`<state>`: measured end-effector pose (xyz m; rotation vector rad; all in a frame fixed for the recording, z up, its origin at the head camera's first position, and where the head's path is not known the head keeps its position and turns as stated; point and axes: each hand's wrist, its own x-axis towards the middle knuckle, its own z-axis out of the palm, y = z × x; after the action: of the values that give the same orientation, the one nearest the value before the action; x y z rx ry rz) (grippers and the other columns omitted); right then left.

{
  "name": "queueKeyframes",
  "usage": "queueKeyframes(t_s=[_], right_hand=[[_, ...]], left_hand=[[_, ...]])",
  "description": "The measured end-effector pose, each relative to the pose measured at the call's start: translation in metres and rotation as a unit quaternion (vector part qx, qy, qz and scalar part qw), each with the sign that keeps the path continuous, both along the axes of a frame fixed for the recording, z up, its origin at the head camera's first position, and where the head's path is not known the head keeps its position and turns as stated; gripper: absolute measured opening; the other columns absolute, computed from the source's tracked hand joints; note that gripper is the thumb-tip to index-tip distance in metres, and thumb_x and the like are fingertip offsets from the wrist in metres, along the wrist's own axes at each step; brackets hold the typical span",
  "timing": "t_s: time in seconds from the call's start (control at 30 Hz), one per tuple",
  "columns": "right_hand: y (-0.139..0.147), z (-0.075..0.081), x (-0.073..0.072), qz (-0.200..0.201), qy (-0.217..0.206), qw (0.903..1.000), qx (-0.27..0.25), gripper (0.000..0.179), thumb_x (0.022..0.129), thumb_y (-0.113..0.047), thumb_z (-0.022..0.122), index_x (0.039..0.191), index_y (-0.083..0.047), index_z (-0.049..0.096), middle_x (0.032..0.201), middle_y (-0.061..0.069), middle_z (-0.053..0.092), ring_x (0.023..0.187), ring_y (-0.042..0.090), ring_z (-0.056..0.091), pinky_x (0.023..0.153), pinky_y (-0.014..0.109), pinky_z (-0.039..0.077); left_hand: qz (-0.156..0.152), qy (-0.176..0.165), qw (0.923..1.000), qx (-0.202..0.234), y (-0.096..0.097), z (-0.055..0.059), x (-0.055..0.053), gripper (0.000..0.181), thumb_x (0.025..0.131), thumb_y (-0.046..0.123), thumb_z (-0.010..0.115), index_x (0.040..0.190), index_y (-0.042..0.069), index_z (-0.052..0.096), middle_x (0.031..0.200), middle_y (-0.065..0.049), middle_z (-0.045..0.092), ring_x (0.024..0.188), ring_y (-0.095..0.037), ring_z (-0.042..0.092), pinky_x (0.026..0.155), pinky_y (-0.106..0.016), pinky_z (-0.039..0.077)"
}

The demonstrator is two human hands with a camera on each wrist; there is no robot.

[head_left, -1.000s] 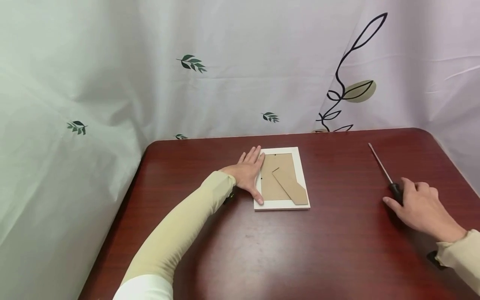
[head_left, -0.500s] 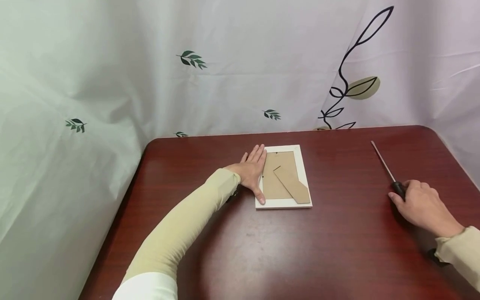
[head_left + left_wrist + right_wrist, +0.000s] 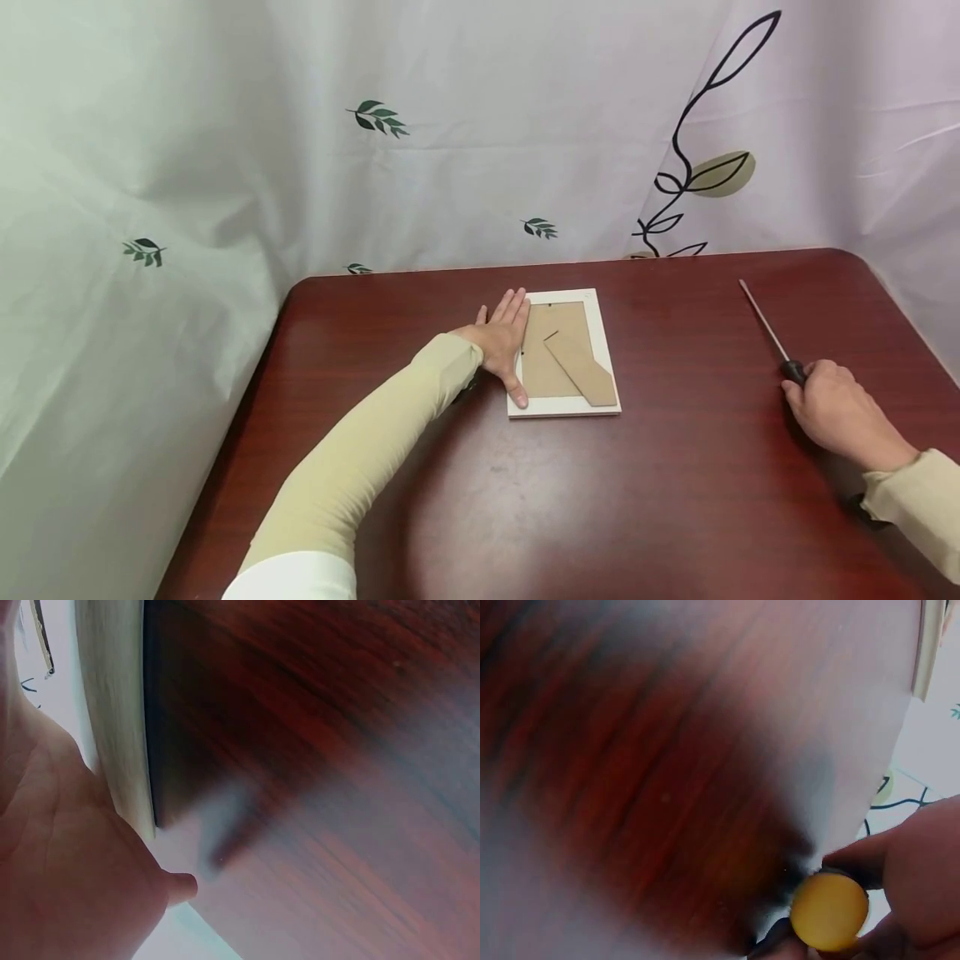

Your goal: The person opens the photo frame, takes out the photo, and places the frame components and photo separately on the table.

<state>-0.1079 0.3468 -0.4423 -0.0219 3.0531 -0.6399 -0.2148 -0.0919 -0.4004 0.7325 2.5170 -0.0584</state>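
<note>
A white picture frame [image 3: 564, 406] lies face down on the table, its brown backing and folded stand leg facing up. My left hand [image 3: 501, 343] rests on the frame's left side, fingers straight and thumb spread toward the near corner. In the left wrist view, the palm of that hand [image 3: 67, 855] is beside the frame's edge [image 3: 116, 712]. Far to the right, my right hand [image 3: 843, 412] grips the black handle of a screwdriver [image 3: 763, 323], whose long shaft points away toward the back. The right wrist view shows the handle's round yellow end [image 3: 829, 911] between the fingers.
The dark red wooden table [image 3: 660, 500] has rounded back corners. A pale curtain [image 3: 465, 192] with leaf prints hangs behind it and along its left side.
My right hand's fingers have closed more tightly around the screwdriver handle. The left hand stays on the frame, and the head view has shifted slightly.
</note>
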Motion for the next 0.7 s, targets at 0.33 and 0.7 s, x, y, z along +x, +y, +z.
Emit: queueKeyframes(t_s=[0.33,0.7], right_hand=[[-0.006,0.0,0.007,-0.031,0.031,0.9988,-0.019,0.027,0.095,-0.005,0.045,0.092,0.022,0.045,0.072,0.029,0.044,0.058,0.039,0.05,0.046,0.049,0.043],[-0.023,0.014,0.007,-0.015,0.008,0.9989,-0.044,0.038,0.096,-0.011,0.049,0.114,0.02,0.037,0.077,0.029,0.054,0.06,0.033,0.054,0.053,0.041,0.043]], left_hand=[[-0.005,0.004,0.9992,-0.04,0.006,0.006,0.001,0.165,0.051,0.077,0.085,0.157,-0.001,-0.014,0.164,-0.019,-0.023,0.152,-0.031,-0.019,0.12,-0.059,0.011],[-0.006,0.0,0.9982,-0.059,0.008,0.007,-0.001,0.166,0.05,0.079,0.083,0.157,-0.001,-0.016,0.164,-0.019,-0.024,0.152,-0.031,-0.019,0.12,-0.058,0.012]])
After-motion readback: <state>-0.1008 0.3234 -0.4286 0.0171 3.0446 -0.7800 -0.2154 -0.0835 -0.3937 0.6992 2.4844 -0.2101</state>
